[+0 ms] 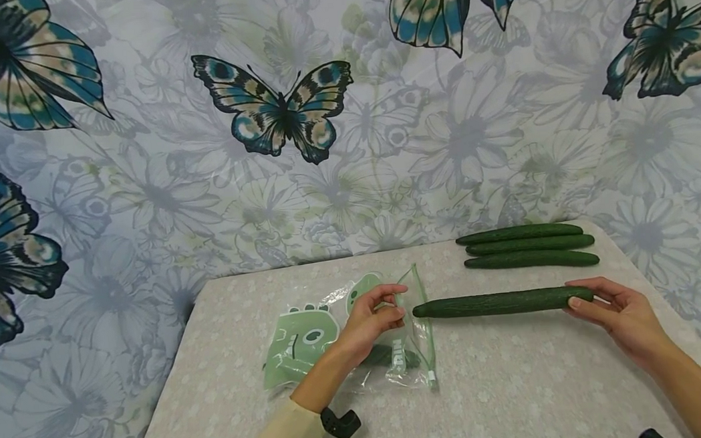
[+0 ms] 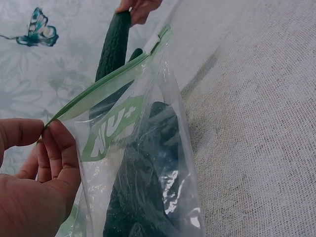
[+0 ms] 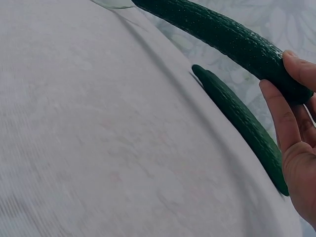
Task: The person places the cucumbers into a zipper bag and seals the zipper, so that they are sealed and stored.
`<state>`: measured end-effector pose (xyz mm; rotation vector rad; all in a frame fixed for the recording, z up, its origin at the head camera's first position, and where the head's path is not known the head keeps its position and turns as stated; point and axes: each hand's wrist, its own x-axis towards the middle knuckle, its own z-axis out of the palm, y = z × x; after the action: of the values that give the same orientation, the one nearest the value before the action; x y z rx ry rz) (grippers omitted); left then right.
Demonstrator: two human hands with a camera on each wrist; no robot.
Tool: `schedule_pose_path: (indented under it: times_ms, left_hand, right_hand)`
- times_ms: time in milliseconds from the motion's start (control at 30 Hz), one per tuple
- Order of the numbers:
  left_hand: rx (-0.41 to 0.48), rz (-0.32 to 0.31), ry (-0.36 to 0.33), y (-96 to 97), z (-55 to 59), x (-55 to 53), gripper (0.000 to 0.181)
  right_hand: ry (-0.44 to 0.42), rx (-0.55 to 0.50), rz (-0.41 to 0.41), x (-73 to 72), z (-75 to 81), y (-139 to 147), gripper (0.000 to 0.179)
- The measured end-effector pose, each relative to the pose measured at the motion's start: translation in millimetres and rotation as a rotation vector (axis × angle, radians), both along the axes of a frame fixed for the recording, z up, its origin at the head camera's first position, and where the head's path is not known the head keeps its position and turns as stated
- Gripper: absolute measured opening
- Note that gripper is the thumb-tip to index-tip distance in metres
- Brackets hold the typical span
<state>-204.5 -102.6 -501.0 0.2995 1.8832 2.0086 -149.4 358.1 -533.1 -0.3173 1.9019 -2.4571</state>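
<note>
My right hand [image 1: 624, 319] grips a long dark green cucumber [image 1: 500, 303] by its right end, held level above the table. The cucumber's other end points left, right at the open mouth of a clear zip bag [image 2: 173, 133] with green print. With my left hand [image 1: 368, 318] I pinch the bag's green zip edge, holding the mouth up, as the left wrist view shows. Inside the bag lies dark green cucumber [image 2: 143, 182], seen through the clear plastic. In the right wrist view, thumb and fingers wrap the near end of the held cucumber [image 3: 222, 37].
Three more cucumbers [image 1: 530, 259] lie side by side at the table's back right. A pale patterned cloth covers the table [image 1: 487, 385]. Behind it hangs a floral backdrop [image 1: 460, 138] with butterflies. A white slider [image 1: 431, 375] sits at the zip's near end.
</note>
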Motion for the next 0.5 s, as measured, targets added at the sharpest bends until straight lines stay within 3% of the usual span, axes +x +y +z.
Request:
schedule_pose_path:
  times_ms: [500]
  left_hand:
    - [0.02,-0.006,-0.002,0.9,1.7,-0.4,0.051]
  right_hand:
    - [-0.11,0.16,-0.022,-12.3,-8.3,-64,0.033]
